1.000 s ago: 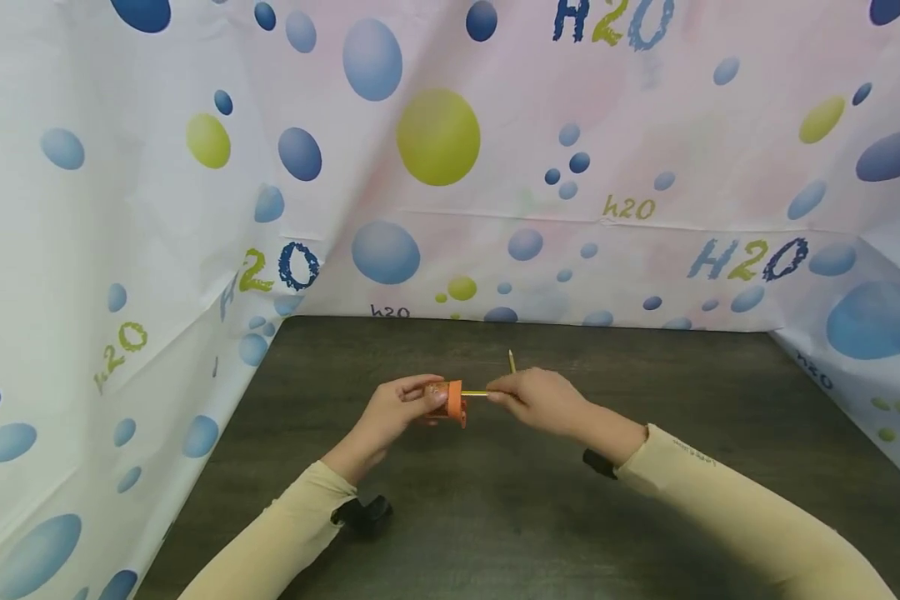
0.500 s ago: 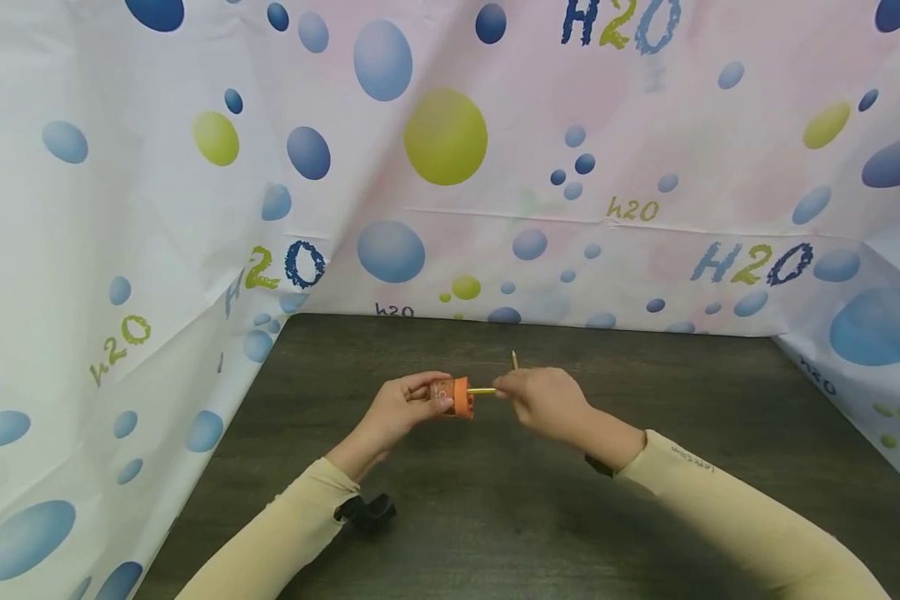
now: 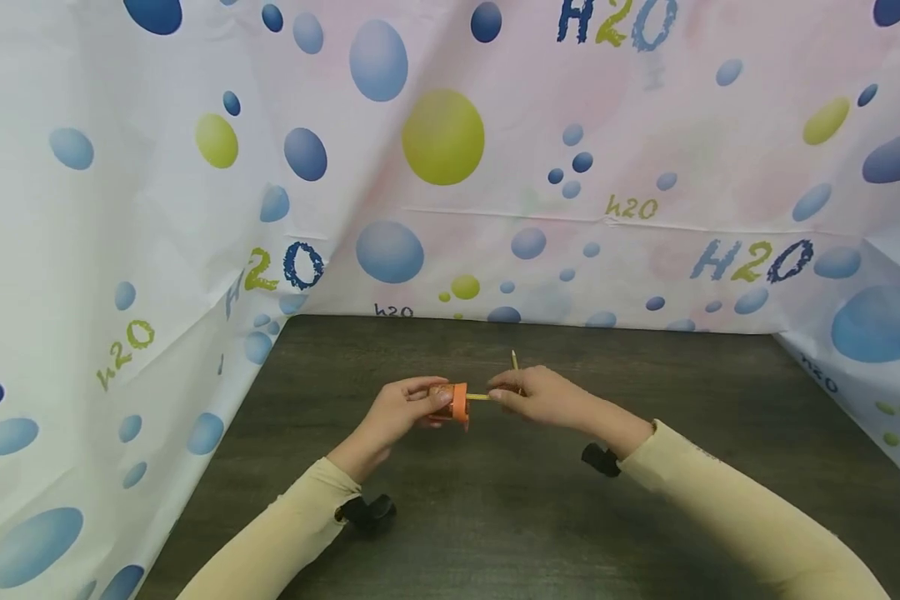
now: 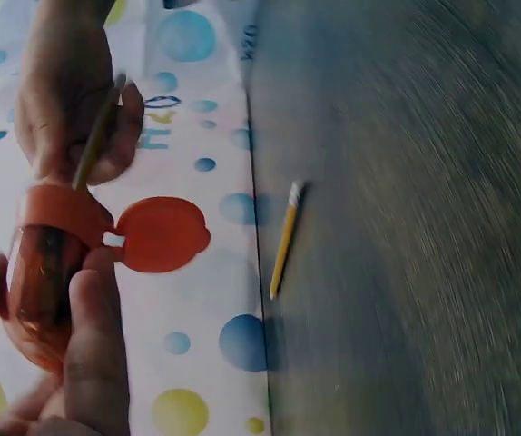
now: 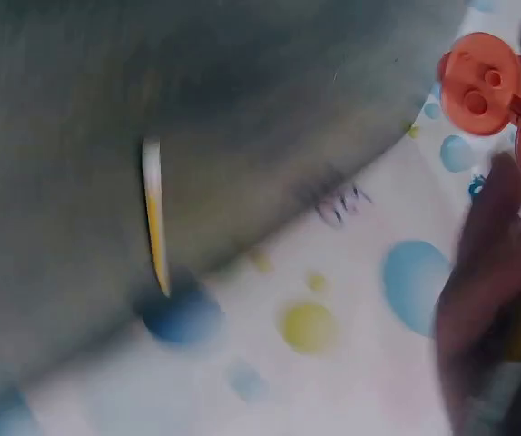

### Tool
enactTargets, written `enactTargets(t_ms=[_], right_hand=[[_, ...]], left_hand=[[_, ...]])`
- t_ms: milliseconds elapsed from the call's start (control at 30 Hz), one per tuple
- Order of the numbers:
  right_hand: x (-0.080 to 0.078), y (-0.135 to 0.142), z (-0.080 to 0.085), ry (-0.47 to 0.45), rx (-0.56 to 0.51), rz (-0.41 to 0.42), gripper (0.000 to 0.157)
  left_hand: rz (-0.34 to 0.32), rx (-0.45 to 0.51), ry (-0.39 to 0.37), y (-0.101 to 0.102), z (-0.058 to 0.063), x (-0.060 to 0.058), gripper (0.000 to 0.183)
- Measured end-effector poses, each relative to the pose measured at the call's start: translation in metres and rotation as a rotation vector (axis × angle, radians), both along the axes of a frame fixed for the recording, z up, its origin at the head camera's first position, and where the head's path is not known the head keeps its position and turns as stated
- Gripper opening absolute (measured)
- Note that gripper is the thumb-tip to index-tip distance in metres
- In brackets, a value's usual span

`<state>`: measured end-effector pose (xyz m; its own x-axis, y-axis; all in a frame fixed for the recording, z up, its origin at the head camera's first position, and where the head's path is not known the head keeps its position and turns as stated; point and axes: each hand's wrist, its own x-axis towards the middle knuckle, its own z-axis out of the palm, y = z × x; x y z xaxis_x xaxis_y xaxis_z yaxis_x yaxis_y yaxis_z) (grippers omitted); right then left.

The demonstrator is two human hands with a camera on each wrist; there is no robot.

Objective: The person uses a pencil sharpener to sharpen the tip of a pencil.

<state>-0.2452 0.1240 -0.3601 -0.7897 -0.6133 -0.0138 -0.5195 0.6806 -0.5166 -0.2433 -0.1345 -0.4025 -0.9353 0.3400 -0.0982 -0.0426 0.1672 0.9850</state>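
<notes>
Near the middle of the table, my left hand (image 3: 401, 411) holds an orange pencil sharpener (image 3: 459, 403) with a see-through body. Its round orange cap (image 4: 162, 234) hangs open to the side on a hinge in the left wrist view. My right hand (image 3: 542, 395) pinches a yellow pencil (image 3: 477, 397), whose front end is inside the sharpener; its point is hidden there. Only part of that pencil shows in the right wrist view, where the fingers are dark and blurred. A second yellow pencil (image 4: 285, 241) with a white end lies on the table, beyond my right hand.
The dark wooden table (image 3: 495, 525) ends at a white sheet (image 3: 570, 275) with coloured dots and lettering, which rises at the back and both sides. A black strap piece (image 3: 367, 513) sits at my left wrist, another (image 3: 600, 459) at my right.
My right hand has turned about the pencil, and its wrist strap shows again after being mostly hidden half a second ago. The sharpener has shifted and tilted slightly in my left hand.
</notes>
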Motion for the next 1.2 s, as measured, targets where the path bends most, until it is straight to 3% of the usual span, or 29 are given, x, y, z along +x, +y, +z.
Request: enactTargets(t_ms=[133, 200, 267, 333, 400, 500, 600, 700, 767, 833, 867, 900, 933, 967, 1033, 1100, 1133, 1167, 1200], right_hand=[[0.01, -0.004, -0.004, 0.677, 0.217, 0.057, 0.026], [0.01, -0.003, -0.009, 0.986, 0.262, 0.11, 0.026], [0.009, -0.003, -0.015, 1.171, 0.272, 0.14, 0.029], [0.009, -0.003, -0.019, 1.196, 0.267, 0.139, 0.03], [0.01, -0.004, -0.02, 1.077, 0.234, 0.101, 0.024], [0.01, -0.008, -0.017, 0.737, 0.156, 0.039, 0.015], [0.003, -0.007, -0.011, 0.272, 0.03, 0.012, 0.02], [-0.01, 0.0, -0.008, -0.268, -0.127, -0.012, 0.027], [-0.017, 0.004, -0.007, -0.574, -0.199, -0.039, 0.031], [-0.021, 0.007, -0.008, -0.745, -0.225, -0.068, 0.032], [-0.022, 0.007, -0.009, -0.753, -0.222, -0.058, 0.033], [-0.021, 0.006, -0.011, -0.709, -0.213, -0.034, 0.034], [-0.019, 0.005, -0.013, -0.597, -0.183, -0.007, 0.034], [-0.015, 0.002, -0.015, -0.422, -0.128, 0.027, 0.033], [-0.008, -0.003, -0.02, 0.039, 0.036, 0.077, 0.03], [-0.001, -0.007, -0.025, 0.522, 0.203, 0.079, 0.023], [0.001, -0.009, -0.028, 0.721, 0.262, 0.066, 0.02], [0.003, -0.01, -0.031, 0.885, 0.293, 0.063, 0.019], [0.004, -0.011, -0.033, 0.993, 0.3, 0.062, 0.018]], left_hand=[[0.006, 0.172, -0.19, -0.004, 0.002, -0.004, 0.049], [-0.007, 0.245, -0.266, -0.005, 0.002, -0.005, 0.05], [-0.034, 0.262, -0.299, -0.006, 0.002, -0.004, 0.051], [-0.072, 0.229, -0.271, -0.007, 0.0, -0.004, 0.052], [-0.081, 0.162, -0.193, -0.008, -0.001, -0.003, 0.05], [-0.056, 0.042, -0.05, -0.008, -0.004, -0.002, 0.049], [-0.03, -0.045, 0.072, -0.008, -0.006, -0.001, 0.048], [-0.057, -0.101, 0.174, -0.008, -0.009, 0.001, 0.048], [-0.083, -0.121, 0.218, -0.009, -0.011, 0.002, 0.05], [-0.079, -0.132, 0.217, -0.01, -0.012, 0.003, 0.05], [-0.071, -0.126, 0.194, -0.01, -0.013, 0.003, 0.051], [-0.061, -0.115, 0.163, -0.01, -0.013, 0.002, 0.051], [-0.045, -0.096, 0.122, -0.011, -0.013, 0.002, 0.051], [-0.023, -0.067, 0.063, -0.011, -0.013, 0.001, 0.05], [0.011, 0.015, -0.059, -0.011, -0.012, -0.001, 0.049], [0.028, 0.11, -0.174, -0.012, -0.01, -0.003, 0.049], [0.032, 0.152, -0.221, -0.012, -0.009, -0.004, 0.05], [0.032, 0.189, -0.263, -0.012, -0.008, -0.005, 0.05], [0.024, 0.211, -0.284, -0.012, -0.008, -0.005, 0.05]])
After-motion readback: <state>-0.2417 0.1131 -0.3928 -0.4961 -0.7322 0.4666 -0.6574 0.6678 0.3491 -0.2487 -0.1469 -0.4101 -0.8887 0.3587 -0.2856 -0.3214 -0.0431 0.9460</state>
